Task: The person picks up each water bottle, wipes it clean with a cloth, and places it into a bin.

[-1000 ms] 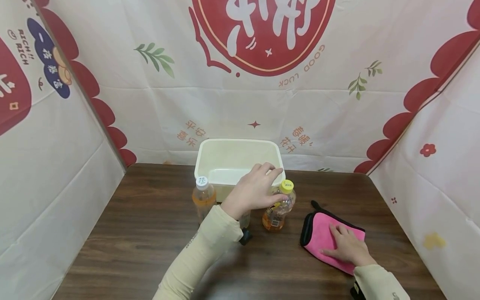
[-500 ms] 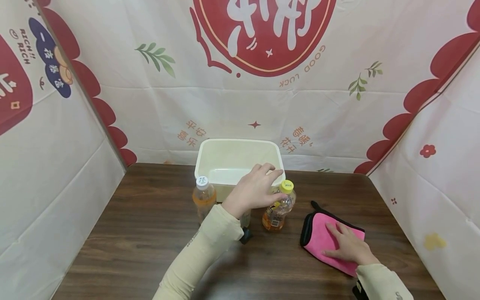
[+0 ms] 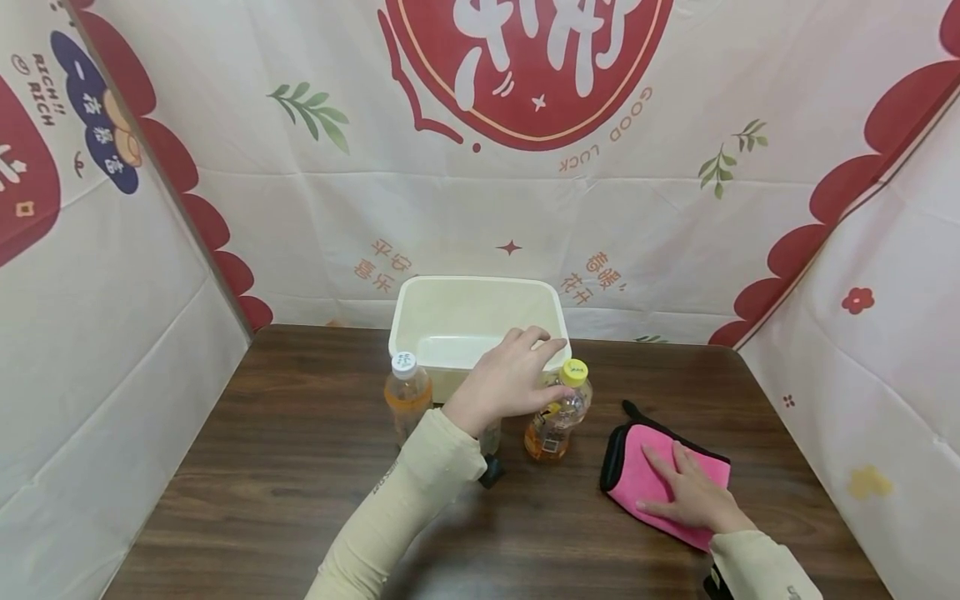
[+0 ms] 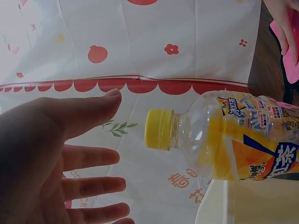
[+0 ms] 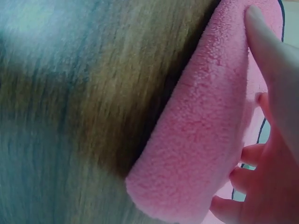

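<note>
My left hand [image 3: 506,379] hovers by a clear bottle with a yellow cap [image 3: 555,429], its fingers spread and holding nothing. In the left wrist view, a gap shows between that hand's fingertips and the cap of the bottle [image 4: 233,135], which has an orange and blue label and some amber liquid low inside. A folded pink cloth with black edging [image 3: 637,475] lies on the right of the table. On it rests my right hand [image 3: 697,496], fingers apart and fairly straight; the right wrist view shows the plush cloth [image 5: 191,116] under the thumb and fingers.
Behind the bottles stands a cream rectangular bin [image 3: 480,304] against the printed curtain. A bottle with a white cap [image 3: 407,400] and amber liquid stands left of my left hand. Part of another bottle [image 3: 491,437] shows behind the left wrist. The wooden table [image 3: 262,500] ends at curtained sides.
My right hand's fingers have shifted slightly to the left and spread a little on the pink cloth. The left hand and the bottles have stayed in place.
</note>
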`<state>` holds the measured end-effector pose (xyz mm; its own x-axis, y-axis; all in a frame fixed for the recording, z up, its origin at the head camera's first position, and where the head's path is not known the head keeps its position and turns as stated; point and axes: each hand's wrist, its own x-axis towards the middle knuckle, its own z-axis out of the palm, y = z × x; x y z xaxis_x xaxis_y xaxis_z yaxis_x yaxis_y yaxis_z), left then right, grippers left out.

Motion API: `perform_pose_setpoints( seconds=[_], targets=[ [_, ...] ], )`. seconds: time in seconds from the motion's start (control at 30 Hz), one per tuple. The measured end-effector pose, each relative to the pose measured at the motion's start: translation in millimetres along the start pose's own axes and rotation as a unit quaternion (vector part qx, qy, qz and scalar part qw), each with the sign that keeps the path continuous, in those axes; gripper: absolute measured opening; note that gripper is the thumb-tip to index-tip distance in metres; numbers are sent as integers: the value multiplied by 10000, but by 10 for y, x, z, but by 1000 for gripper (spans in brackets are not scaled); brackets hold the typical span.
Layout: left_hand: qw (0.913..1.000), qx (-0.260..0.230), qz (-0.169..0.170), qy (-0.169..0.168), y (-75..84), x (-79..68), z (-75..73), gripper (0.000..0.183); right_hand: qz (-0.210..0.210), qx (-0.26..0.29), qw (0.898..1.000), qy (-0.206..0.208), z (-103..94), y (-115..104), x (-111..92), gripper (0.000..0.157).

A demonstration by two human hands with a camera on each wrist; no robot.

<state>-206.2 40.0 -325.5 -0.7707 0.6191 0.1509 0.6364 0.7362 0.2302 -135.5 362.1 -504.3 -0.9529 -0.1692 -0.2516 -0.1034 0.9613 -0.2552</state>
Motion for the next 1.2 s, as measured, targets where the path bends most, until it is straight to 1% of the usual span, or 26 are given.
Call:
perform_pose_setpoints(
  seconds=[0.2,0.33,0.47,0.6,0.7,0.83,0.97,1.13,1.2],
  targets=[
    [10000,-20,33,25,4,18,18,62,-85,-81,9997,194,29,-15,5,96],
    [9999,-113,4,-33,10,33,46,63,-57,-95,9998,162,49,-13,7,97],
    [9997,-210,-111,-28,20,51,79,66,-9,-30,9999,102,53,-13,12,97],
    [9989,-406,-233,29,35,73,113,67,28,44,10000,69,45,-25,17,97],
    [9978,-594,-304,4,54,90,136,66,51,82,9999,55,37,-37,16,97],
    [9966,-711,-417,-10,76,108,179,63,51,113,9999,51,29,-42,15,98],
    [9937,-938,-611,-21,102,114,234,59,14,137,9999,60,22,-39,17,98],
    [9870,-1196,-1077,-8,156,96,296,58,2,114,9999,70,16,-31,19,97],
    [9854,-1209,-1195,12,168,91,321,56,-5,112,9999,72,19,-23,25,96]
  ],
)
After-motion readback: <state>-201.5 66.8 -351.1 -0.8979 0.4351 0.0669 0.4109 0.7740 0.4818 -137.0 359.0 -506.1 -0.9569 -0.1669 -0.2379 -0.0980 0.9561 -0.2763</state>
